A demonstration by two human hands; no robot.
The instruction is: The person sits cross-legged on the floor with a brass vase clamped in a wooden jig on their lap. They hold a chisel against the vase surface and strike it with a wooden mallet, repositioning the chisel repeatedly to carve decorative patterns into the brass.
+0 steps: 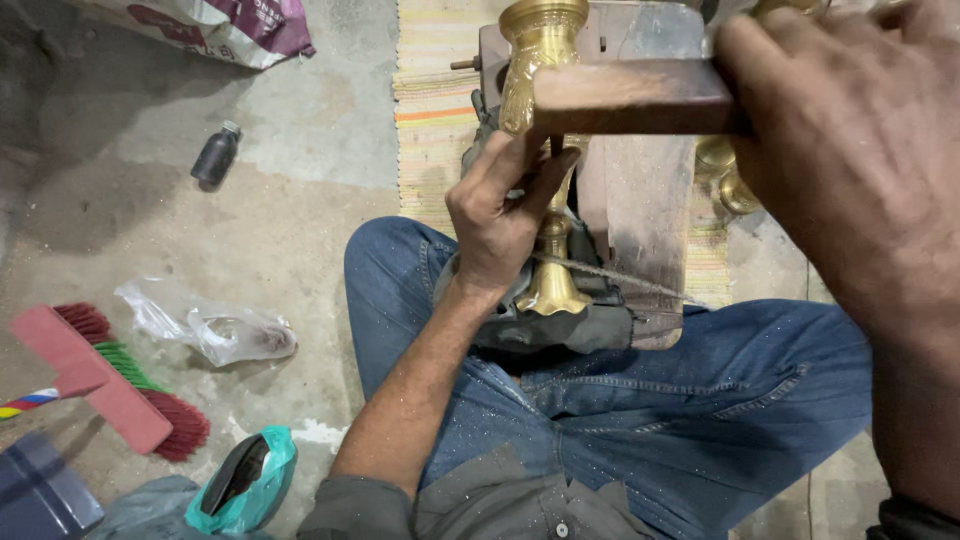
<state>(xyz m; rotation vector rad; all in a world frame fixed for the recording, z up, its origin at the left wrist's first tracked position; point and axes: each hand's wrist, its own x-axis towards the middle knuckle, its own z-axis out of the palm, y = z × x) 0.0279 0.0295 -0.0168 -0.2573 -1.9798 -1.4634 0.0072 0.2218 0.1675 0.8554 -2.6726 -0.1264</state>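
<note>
Head view: the left hand point(500, 225) was closed around the stem of a brass lamp stand point(545, 150), which lay along a wooden block point(640, 200) between the knees (apparently to steady it). The right hand point(850, 150) gripped a wooden-handled tool point(630, 97) across the stand's upper part. A thin rod point(620, 277) crossed near the flared base. On the concrete floor point(300, 220) lay a printed white-and-maroon sack point(220, 28), a small dark bottle point(215, 153), a clear plastic bag point(205, 325) and a red brush point(110, 385).
</note>
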